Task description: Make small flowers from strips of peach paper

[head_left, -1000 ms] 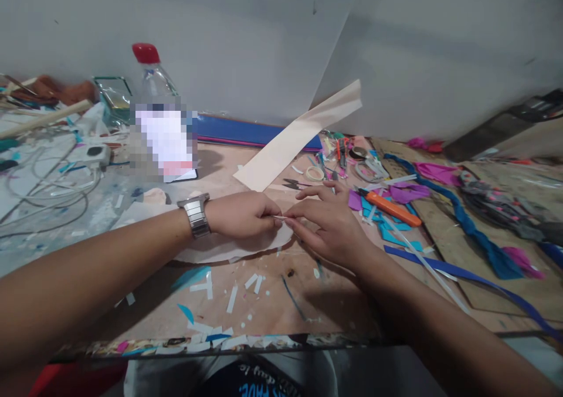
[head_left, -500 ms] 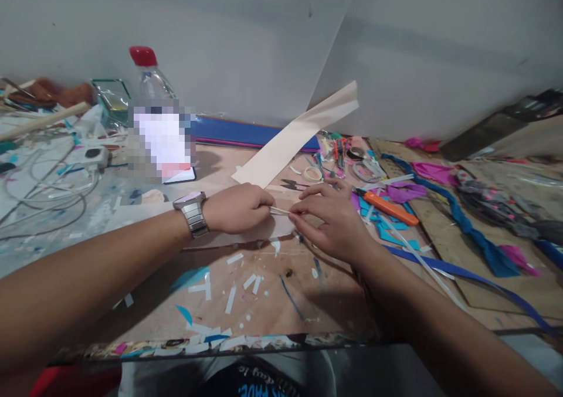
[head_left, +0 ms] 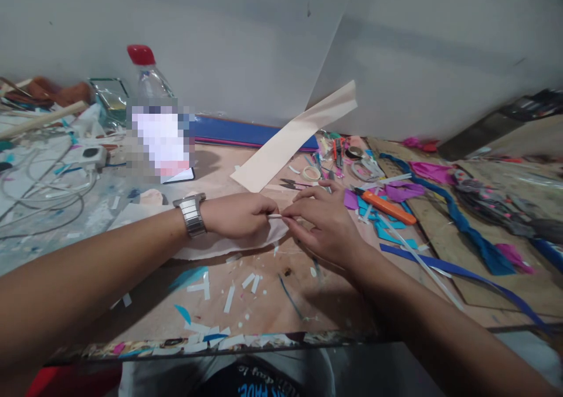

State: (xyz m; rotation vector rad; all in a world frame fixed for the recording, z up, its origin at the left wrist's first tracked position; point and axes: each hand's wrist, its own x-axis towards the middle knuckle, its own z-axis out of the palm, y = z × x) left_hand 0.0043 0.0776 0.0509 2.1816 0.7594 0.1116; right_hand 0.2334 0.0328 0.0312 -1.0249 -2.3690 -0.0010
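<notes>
My left hand, with a metal watch on its wrist, is closed on the upper edge of a pale, thin strip of sheet material. The strip looks like cloth or leather, but I cannot tell which. My right hand pinches the same edge near its right end with thumb and fingertips. Between the two hands the edge is drawn together in a narrow fold. Most of the left fingers are hidden. Beyond the hands lies a wider cream strip, its far end raised towards the wall.
An orange utility knife, snips and a tape roll lie to the right among coloured scraps. At the left stand a red-capped bottle and a phone with a blurred screen. White cables trail farther left.
The pale strip's lower part has swung down and towards me, so more of its face shows below the hands. Both hands keep their grip in nearly the same place.
</notes>
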